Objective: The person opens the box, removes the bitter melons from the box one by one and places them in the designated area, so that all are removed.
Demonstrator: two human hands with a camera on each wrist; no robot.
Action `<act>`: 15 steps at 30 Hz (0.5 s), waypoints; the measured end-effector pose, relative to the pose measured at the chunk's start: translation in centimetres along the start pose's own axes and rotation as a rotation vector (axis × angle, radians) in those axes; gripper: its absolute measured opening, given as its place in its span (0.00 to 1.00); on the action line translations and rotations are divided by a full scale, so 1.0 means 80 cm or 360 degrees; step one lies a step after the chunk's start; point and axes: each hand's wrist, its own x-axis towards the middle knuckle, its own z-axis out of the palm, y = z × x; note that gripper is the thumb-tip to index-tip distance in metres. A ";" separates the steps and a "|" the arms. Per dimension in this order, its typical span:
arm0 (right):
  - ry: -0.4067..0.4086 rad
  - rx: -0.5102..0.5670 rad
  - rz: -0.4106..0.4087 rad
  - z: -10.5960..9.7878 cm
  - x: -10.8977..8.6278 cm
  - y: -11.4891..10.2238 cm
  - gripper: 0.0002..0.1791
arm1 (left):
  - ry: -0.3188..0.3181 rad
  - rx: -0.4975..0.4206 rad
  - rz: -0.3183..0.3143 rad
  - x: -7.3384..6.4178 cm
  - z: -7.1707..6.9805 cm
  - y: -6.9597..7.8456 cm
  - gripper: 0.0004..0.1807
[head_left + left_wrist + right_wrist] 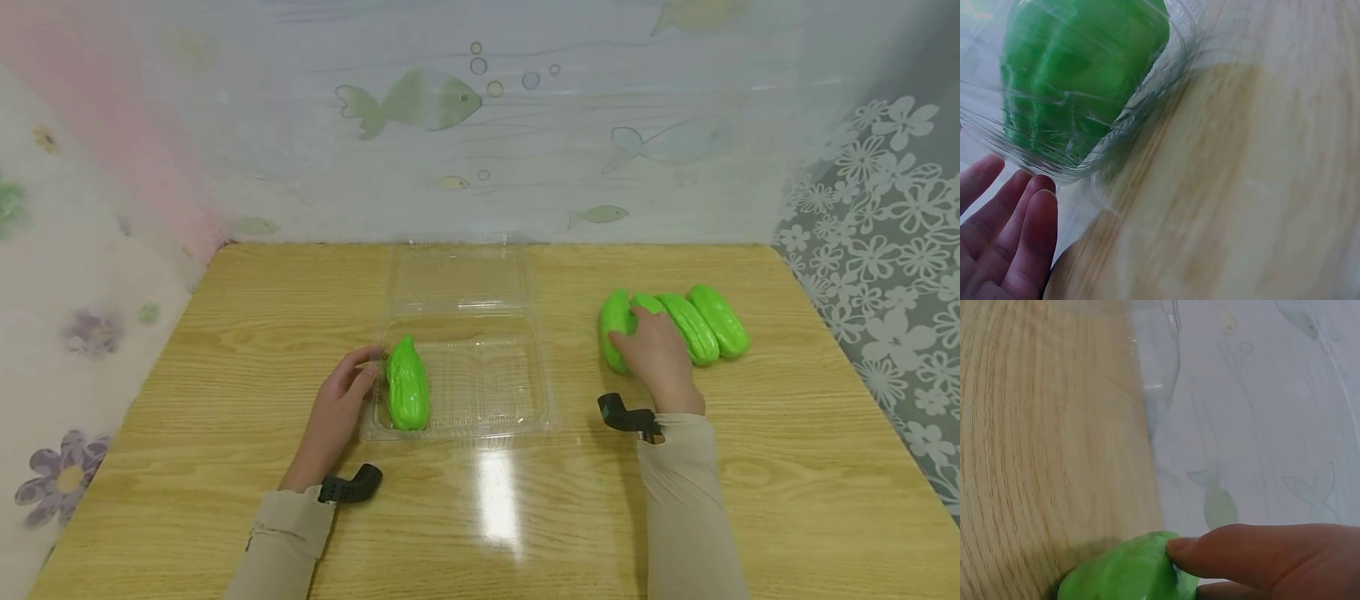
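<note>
A clear hinged plastic box (495, 429) stands with its lid laid back. Inside, against its left side, lies a glossy green vegetable (408, 387), long, ridged and tapering like a bitter gourd. My left hand (337, 408) is at the box's left rim, its relaxed fingertips (1040, 215) touching or almost touching the plastic. Toward the right, my right hand (660, 354) reaches over a row of similar green vegetables (684, 325). It grips the row's left part with curled thumb and finger; the thumb touches green skin (1125, 569). My palm hides most of the second vegetable.
The box's transparent lid (457, 279) reaches toward the table's back edge. A fish-patterned wall (525, 167) rises behind the wooden table (480, 517), with patterned panels at both sides. Black wrist cameras (626, 414) jut from both cuffs.
</note>
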 end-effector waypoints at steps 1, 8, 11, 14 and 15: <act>0.0005 -0.0005 -0.0001 -0.001 0.001 0.001 0.34 | 0.0000 -0.0004 -0.0001 0.000 0.000 0.000 0.19; 0.0037 0.0025 0.0008 -0.005 0.000 0.005 0.31 | 0.0002 0.0009 -0.0004 0.000 0.000 0.001 0.19; 0.0042 0.0035 -0.0006 -0.005 0.001 0.006 0.31 | 0.0007 0.0006 -0.0007 -0.001 0.000 0.001 0.18; 0.0040 0.0025 -0.0020 -0.004 0.001 0.006 0.31 | 0.0007 0.0003 -0.0006 -0.001 0.000 0.001 0.18; 0.0035 0.0020 -0.0022 -0.003 0.001 0.006 0.31 | 0.0005 0.0004 -0.0004 -0.001 -0.001 0.001 0.18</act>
